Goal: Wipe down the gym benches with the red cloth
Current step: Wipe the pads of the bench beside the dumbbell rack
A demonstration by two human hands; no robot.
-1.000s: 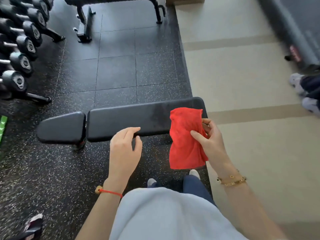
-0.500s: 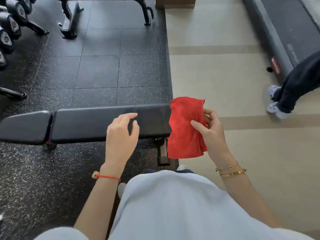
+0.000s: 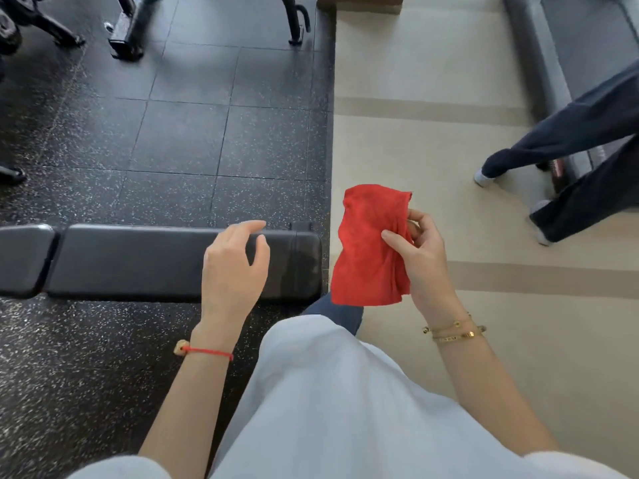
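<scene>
A black padded gym bench (image 3: pixel 138 261) lies flat across the left half of the view, its right end near the edge of the black rubber floor. My right hand (image 3: pixel 420 257) pinches a folded red cloth (image 3: pixel 371 247), which hangs in the air just right of the bench end, off the pad. My left hand (image 3: pixel 235 267) hovers over the bench's right part with fingers relaxed and slightly spread, holding nothing.
Another person's legs in dark trousers (image 3: pixel 574 153) stride at the right, beside a treadmill (image 3: pixel 553 57). The steel feet of another bench (image 3: pixel 131 32) stand at the top left. Beige floor (image 3: pixel 432 133) lies right of the rubber tiles.
The view has swung right and closer. The cloth has moved off the bench's right end into the air beside it. The other person has stepped further into view.
</scene>
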